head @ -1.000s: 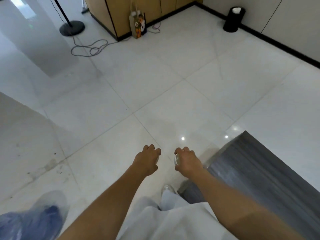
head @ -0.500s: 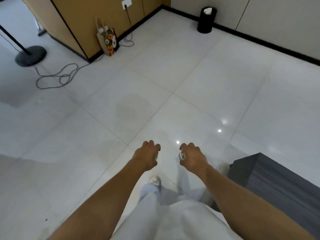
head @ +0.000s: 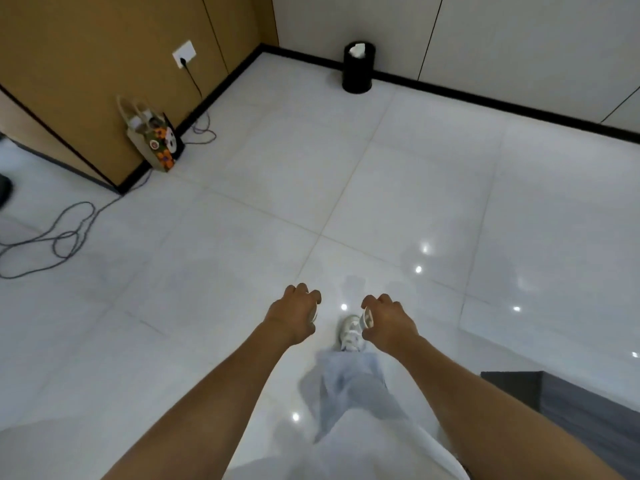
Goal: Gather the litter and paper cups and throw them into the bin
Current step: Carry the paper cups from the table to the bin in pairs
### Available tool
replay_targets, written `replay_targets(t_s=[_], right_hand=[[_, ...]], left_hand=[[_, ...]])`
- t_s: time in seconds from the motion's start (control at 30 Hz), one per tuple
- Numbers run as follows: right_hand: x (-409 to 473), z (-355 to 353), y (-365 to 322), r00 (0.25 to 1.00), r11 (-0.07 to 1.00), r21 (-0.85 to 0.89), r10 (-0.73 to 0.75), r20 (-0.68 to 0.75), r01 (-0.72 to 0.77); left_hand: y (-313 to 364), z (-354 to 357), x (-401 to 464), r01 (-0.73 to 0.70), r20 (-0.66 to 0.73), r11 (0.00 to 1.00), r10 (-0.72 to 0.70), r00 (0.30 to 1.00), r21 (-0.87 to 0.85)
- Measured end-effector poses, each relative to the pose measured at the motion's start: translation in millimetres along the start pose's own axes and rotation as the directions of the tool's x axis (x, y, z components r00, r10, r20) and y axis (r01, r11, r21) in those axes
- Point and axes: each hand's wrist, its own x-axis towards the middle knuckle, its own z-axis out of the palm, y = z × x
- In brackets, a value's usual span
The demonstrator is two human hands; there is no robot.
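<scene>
Closest in, both arms reach forward over the white tile floor (head: 398, 174). The right hand (head: 388, 322) has its fingers curled round a paper cup (head: 366, 318); only a bit of white rim peeks out on the thumb side, seemingly facing left, though its long axis is mostly hidden. The left hand (head: 294, 315) is curled around something white (head: 313, 315) too, can't tell what it is. A white shoe (head: 350, 332) shows between the hands. Farther left, a gift bag (head: 156, 140) leans on the wooden wall by a loose cable (head: 62, 237). Far back, the black bin (head: 358, 68) stands upright against the wall, with white litter in its open top.
</scene>
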Motion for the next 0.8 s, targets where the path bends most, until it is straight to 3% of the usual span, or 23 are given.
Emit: replay_targets(t_s=[0.37,0.8], right_hand=[[221,-156,-2,0.999,0.999,0.043,0.035,-0.016,-0.034],[490,-318,-40,0.992,0.99,0.083,0.115,-0.048,-0.11]], left_hand=[[1,-146,236,-0.026,0.012,1.0,0.026,1.0,0.011],[-54,-319,509,-0.086,0.027,0.995,0.085,0.996,0.04]])
